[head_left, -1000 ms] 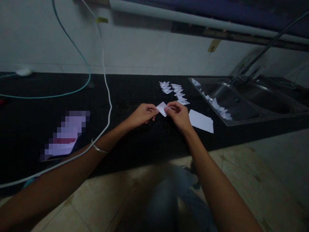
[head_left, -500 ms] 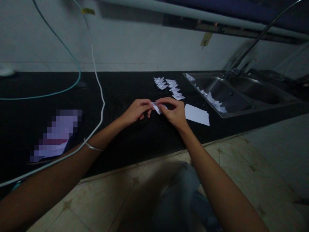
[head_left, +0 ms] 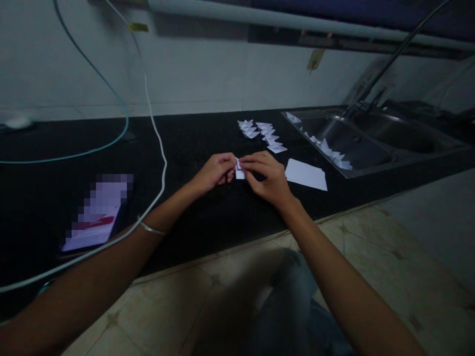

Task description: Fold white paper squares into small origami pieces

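Note:
A small white paper piece (head_left: pixel 239 170) is pinched between both hands just above the black countertop (head_left: pixel 193 143). My left hand (head_left: pixel 215 170) grips its left edge with fingertips. My right hand (head_left: pixel 267 179) presses on its right side, thumb and forefinger closed over it. The paper looks folded narrow; most of it is hidden by my fingers. Behind the hands lie several small folded white paper pieces (head_left: pixel 261 132) in two short rows.
A flat white sheet (head_left: pixel 306 174) lies right of my right hand. A steel sink (head_left: pixel 371 143) with paper scraps in it (head_left: pixel 330 150) is at the right. A white cable (head_left: pixel 159 148) and a green cable (head_left: pixel 92 148) cross the counter; a phone (head_left: pixel 98 212) lies at left.
The paper, held flat and wide a second ago, is now folded narrower between my fingers. My hands have drawn closer together.

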A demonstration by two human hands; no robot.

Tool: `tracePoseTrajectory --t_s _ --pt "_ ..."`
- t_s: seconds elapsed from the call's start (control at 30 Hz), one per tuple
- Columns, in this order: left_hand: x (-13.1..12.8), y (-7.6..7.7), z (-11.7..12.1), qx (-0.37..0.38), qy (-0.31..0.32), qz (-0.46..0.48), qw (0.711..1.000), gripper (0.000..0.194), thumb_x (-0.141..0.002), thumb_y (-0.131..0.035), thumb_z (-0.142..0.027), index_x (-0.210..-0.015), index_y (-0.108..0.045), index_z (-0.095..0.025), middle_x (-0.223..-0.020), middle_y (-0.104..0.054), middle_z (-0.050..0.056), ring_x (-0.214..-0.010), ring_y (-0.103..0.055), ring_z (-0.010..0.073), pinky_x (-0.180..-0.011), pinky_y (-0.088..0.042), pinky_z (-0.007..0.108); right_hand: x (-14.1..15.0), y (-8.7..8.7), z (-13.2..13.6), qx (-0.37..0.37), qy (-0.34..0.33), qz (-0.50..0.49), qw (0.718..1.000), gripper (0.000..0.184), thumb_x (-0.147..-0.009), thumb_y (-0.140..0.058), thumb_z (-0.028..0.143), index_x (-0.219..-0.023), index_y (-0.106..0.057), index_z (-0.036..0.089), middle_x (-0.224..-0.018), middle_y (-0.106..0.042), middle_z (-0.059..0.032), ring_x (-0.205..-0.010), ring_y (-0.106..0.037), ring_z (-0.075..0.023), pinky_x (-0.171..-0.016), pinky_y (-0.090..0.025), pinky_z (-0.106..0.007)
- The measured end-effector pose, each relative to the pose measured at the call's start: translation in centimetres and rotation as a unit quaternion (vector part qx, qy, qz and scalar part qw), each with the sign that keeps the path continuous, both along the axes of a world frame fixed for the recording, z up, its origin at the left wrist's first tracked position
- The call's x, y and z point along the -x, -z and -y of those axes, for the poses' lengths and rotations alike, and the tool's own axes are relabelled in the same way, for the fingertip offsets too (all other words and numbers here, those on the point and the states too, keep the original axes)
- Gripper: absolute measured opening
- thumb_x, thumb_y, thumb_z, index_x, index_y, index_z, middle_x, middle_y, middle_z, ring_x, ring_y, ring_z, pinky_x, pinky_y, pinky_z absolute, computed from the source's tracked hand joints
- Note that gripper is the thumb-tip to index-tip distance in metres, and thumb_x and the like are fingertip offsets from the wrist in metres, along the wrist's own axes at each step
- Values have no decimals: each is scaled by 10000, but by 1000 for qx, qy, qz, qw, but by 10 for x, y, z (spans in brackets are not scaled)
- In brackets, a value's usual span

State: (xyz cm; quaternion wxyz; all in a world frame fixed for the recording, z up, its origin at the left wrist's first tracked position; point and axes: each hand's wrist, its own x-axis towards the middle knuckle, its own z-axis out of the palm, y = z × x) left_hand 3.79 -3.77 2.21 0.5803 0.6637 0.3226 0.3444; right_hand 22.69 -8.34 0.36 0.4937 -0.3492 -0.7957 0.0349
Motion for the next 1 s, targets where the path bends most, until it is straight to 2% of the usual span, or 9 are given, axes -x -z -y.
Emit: tracePoseTrajectory --t_s 0.2,0.37,0.57,0.83,1.0 --pt "0 -1 4 -24 -22 -3 999 210 -899 -592 -318 -753 -538 -177 -535 -487 -55 -402 -394 46 -373 -253 164 1 0 2 5 -9 27 1000 332 -902 -609 141 -1171 -727 294 -1184 -743 -38 -1093 -656 -248 -971 -528 -507" --pt "-1 -5 7 -9 -56 -2 998 181 -877 -568 -236 -710 -556 -168 -509 -488 -48 -384 -400 48 -369 -254 170 3 0 4 -5 -12 40 999 325 -897 -611 139 -1169 -727 274 -1167 -750 -56 -1068 -665 -247 -937 -549 -488" --pt "-1 -4 5 9 -27 2 1000 235 -896 -518 -258 -679 -544 -171 -487 -501 -45 -357 -399 48 -353 -227 173 3 1 5 -8 -14 19 1000 345 -892 -597 130 -1186 -713 268 -1137 -749 -61 -1060 -681 -238 -942 -555 -463" --pt "-1 -4 5 -48 -52 -35 997 233 -866 -533 -208 -638 -554 -162 -480 -495 -42 -403 -414 61 -406 -287 181 4 1 5 3 0 26 1000 321 -908 -587 144 -1184 -711 255 -1117 -750 -71 -1037 -684 -234 -924 -563 -441" --pt "-1 1 2 -65 -59 -50 995 231 -875 -545 -214 -652 -573 -160 -482 -517 -37 -401 -421 59 -418 -293 182 3 1 5 0 -6 82 997 325 -914 -589 127 -1185 -708 261 -1154 -741 -78 -1047 -665 -247 -916 -566 -461"
